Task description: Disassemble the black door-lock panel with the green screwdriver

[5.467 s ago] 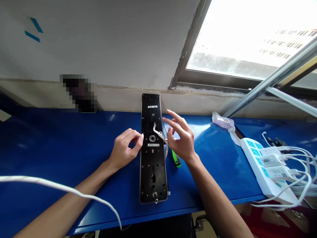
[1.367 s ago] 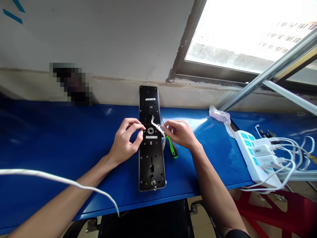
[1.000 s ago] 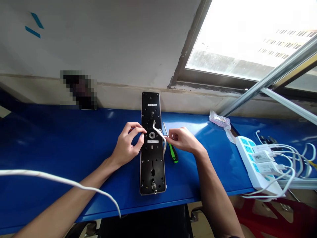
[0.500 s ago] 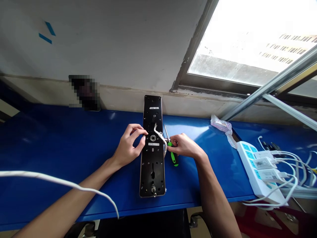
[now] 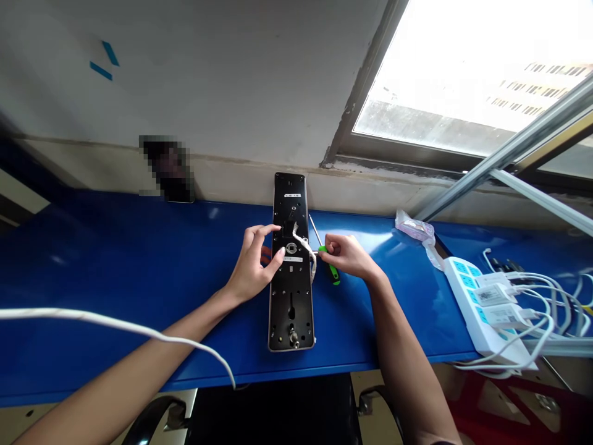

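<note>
A long black door lock panel (image 5: 291,284) lies on the blue table with its inner face up, showing screw holes, labels and a metal spindle at the near end. A white-wrapped cable (image 5: 303,243) comes out of its middle and bends over the right edge. My left hand (image 5: 254,262) is at the panel's left side, thumb on its face and fingers at the edge. Beside the right edge, my right hand (image 5: 347,254) is closed near a short metal rod; what it pinches is hidden. A green-and-black screwdriver (image 5: 334,274) lies partly under that hand.
A white power strip (image 5: 467,303) with plugged-in adapters and cables stands at the right. Behind it lies a plastic packet (image 5: 414,227). A loose white cable (image 5: 152,334) crosses above my left forearm. A metal frame bar (image 5: 532,210) slants at the right.
My left thumb and index finger have spread apart, and the thumb has come onto the panel's face. My right hand stays closed beside the panel. The view has shifted slightly.
</note>
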The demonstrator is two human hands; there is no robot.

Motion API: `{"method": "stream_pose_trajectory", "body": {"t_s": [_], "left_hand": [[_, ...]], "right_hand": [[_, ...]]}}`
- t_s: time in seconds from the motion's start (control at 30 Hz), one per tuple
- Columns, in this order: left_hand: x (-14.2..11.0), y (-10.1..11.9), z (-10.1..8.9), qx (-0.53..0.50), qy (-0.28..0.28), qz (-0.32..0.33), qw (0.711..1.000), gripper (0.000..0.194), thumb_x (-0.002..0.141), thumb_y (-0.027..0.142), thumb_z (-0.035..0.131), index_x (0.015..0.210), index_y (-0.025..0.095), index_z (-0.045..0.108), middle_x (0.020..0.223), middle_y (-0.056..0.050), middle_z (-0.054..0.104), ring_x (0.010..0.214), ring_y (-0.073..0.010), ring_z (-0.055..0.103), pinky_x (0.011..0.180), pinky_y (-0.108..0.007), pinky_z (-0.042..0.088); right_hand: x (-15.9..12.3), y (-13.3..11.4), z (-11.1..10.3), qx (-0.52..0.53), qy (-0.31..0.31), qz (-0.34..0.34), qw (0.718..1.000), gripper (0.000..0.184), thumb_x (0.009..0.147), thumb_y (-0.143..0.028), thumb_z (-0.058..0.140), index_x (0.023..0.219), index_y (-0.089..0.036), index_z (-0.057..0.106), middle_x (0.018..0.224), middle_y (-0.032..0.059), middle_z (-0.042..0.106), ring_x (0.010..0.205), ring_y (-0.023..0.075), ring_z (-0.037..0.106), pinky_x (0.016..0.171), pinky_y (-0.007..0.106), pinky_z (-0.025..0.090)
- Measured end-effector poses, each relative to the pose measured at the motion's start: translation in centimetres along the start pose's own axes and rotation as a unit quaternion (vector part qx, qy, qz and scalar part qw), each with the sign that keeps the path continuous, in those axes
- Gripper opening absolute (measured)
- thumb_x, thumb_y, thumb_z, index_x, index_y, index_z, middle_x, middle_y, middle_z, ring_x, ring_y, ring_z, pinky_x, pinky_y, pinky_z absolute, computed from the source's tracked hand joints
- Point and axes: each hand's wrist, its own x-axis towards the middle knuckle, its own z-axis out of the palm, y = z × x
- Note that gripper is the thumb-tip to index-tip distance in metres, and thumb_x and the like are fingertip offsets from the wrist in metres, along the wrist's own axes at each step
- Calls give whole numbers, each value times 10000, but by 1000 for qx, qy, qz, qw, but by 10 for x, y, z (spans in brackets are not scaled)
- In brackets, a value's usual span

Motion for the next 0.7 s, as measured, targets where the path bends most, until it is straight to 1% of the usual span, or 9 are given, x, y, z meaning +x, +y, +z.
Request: {"method": "stream_pose_trajectory", "body": {"t_s": [0.1,0.17,0.23,0.3,0.37,0.47,0.53,0.6,0.7], "left_hand": [[-4,3,4,13,13,14,1000,405,1001,354,624,1395,316,538,1403,-105,417,1073,-217,639,810,-372,668],[-6,5,5,8,15,19,1000,340,1011,347,611,1347,309,577,1434,-105,396,1089,-218,638,830,-380,667],[-7,7,7,-3,19,18,1000,285,1017,347,606,1298,298,607,1451,-103,389,1049,-201,650,846,-390,666],[-7,8,9,-14,25,15,999,264,1020,349,605,1277,293,618,1444,-100,400,969,-173,661,847,-393,665],[-6,7,11,-20,34,18,999,254,1018,342,608,1266,287,624,1415,-98,428,918,-157,661,842,-387,663],[-3,5,14,-17,52,30,998,235,1011,325,618,1238,272,641,1379,-96,456,905,-152,659,846,-371,658],[1,2,16,-14,52,33,998,228,1013,326,612,1230,272,656,1392,-92,452,887,-140,661,855,-366,655],[4,-1,17,-10,50,43,998,231,1015,331,608,1230,275,669,1411,-91,455,941,-152,671,893,-370,648],[7,-4,18,12,60,53,997,258,1014,353,616,1250,268,676,1419,-98,482,1022,-186,677,929,-396,635]], "right_hand": [[0,1,1,54,42,-17,998,300,1008,-409,660,1165,-153,664,1069,43,704,865,155,696,756,327,617],[-1,1,1,89,76,-28,993,275,1006,-408,665,1085,-145,664,931,7,687,730,113,656,657,269,585],[-6,0,0,120,127,-37,984,285,980,-435,694,987,-156,635,771,-42,628,616,90,611,572,229,535],[-14,-1,-2,143,193,-40,970,337,927,-490,735,920,-193,575,689,-70,585,578,101,630,539,225,520],[-27,-4,-5,154,259,-38,953,381,880,-534,757,905,-226,534,704,-59,619,614,137,698,559,247,551],[-52,-14,-12,145,333,-41,931,344,876,-518,758,939,-228,585,813,1,722,696,181,759,632,297,606],[-71,-24,-19,124,365,-48,921,304,862,-469,785,972,-215,659,886,35,762,749,202,775,682,330,627],[-90,-37,-29,96,388,-60,915,258,847,-422,806,970,-209,728,968,55,782,838,218,783,760,365,642],[-114,-59,-46,63,411,-80,906,200,828,-348,831,971,-227,761,1034,46,798,962,231,779,865,389,639]]}}
